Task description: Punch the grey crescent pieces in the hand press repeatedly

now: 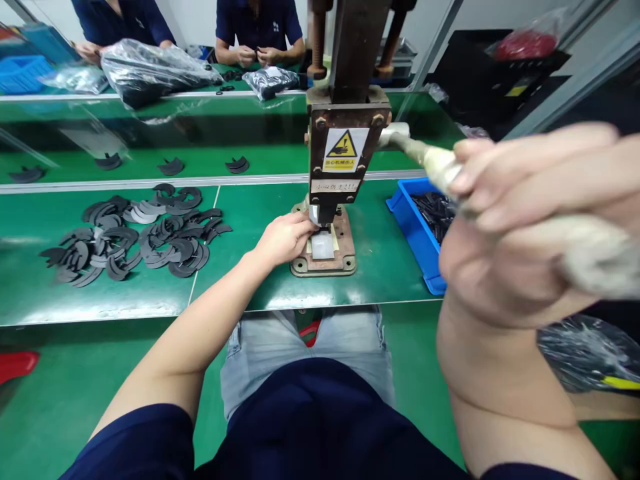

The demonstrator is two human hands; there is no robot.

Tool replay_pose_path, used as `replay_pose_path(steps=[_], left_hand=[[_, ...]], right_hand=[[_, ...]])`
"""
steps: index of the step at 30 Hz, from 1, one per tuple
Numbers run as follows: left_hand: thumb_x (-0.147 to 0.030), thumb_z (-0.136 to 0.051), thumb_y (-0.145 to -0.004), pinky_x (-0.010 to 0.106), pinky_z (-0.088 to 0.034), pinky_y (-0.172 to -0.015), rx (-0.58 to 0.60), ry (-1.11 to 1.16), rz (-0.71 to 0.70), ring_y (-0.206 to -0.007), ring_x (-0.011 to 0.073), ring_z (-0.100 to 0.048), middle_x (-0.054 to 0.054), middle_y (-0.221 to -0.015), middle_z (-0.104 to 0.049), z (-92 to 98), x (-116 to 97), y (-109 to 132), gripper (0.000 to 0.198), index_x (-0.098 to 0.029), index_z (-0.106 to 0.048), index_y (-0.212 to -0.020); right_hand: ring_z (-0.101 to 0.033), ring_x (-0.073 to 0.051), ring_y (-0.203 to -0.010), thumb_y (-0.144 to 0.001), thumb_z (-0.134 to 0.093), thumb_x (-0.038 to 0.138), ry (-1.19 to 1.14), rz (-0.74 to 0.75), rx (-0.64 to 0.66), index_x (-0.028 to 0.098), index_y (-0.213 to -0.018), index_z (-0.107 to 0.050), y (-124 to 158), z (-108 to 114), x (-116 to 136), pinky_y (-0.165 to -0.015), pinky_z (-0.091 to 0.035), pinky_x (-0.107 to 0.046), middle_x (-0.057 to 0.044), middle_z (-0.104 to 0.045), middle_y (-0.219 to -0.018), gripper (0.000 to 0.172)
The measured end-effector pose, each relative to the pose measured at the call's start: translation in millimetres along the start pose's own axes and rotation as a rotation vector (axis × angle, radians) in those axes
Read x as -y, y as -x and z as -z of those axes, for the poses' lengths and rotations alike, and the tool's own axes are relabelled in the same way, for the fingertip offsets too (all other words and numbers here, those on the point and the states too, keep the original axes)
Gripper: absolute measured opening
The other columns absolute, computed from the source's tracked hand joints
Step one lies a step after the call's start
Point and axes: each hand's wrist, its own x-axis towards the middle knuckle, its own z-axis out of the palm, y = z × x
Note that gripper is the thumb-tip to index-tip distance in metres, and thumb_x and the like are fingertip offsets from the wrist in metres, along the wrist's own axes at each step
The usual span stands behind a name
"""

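A hand-operated press (345, 117) with a yellow warning label stands on the green bench. My right hand (545, 213) is wrapped round its wrapped lever handle (435, 163), raised at the right and close to the camera. At the press base (325, 267), my left hand (285, 237) has its fingertips together beside the ram, close to a small pale curved piece (315, 214). What those fingers pinch is mostly hidden. A light grey block (323, 247) lies on the base under the ram. Left of the press is a loose pile of dark curved pieces (170, 233).
A blue bin (423, 240) of black parts stands right of the press. Several curved pieces (170, 167) lie spaced along the green strip behind the bench's metal edge. Across it, two people (257, 33) sit among plastic bags (155, 67). A bagged bundle (590, 353) lies at lower right.
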Motion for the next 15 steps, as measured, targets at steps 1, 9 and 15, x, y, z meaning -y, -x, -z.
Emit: replay_pose_path(steps=[1,9,15], left_hand=[[-0.026,-0.051,-0.107,0.041,-0.056,-0.099,-0.004,0.01,-0.002,-0.117,0.0274,-0.071,0.011,-0.124,-0.077,-1.0,1.2,0.1,0.034,-0.026,-0.08,-0.124],[-0.031,-0.049,-0.111,0.041,-0.054,-0.105,-0.005,0.043,0.014,-0.124,0.025,-0.07,0.011,-0.13,-0.076,1.4,-3.5,5.7,0.034,-0.024,-0.077,-0.128],[-0.037,-0.056,-0.106,0.047,-0.05,-0.109,0.019,-0.228,0.339,-0.124,0.0315,-0.066,0.014,-0.133,-0.075,50.7,73.6,49.3,0.036,-0.019,-0.076,-0.13]], right_hand=[[-0.067,-0.01,-0.088,-0.1,-0.064,0.051,-0.028,0.05,-0.052,0.021,-0.07,-0.056,10.6,-5.6,0.7,-0.105,-0.06,-0.047,0.001,-0.056,-0.076,0.043],[-0.072,-0.019,-0.093,-0.093,-0.073,0.043,0.017,0.068,-0.105,0.024,-0.068,-0.062,77.6,-17.3,-18.9,-0.113,-0.056,-0.064,-0.001,-0.066,-0.075,0.033],[-0.07,-0.016,-0.076,-0.091,-0.075,0.054,-0.002,0.138,-0.322,0.023,-0.058,-0.053,77.8,-34.9,-35.7,-0.096,-0.06,-0.06,0.0,-0.059,-0.062,0.05]])
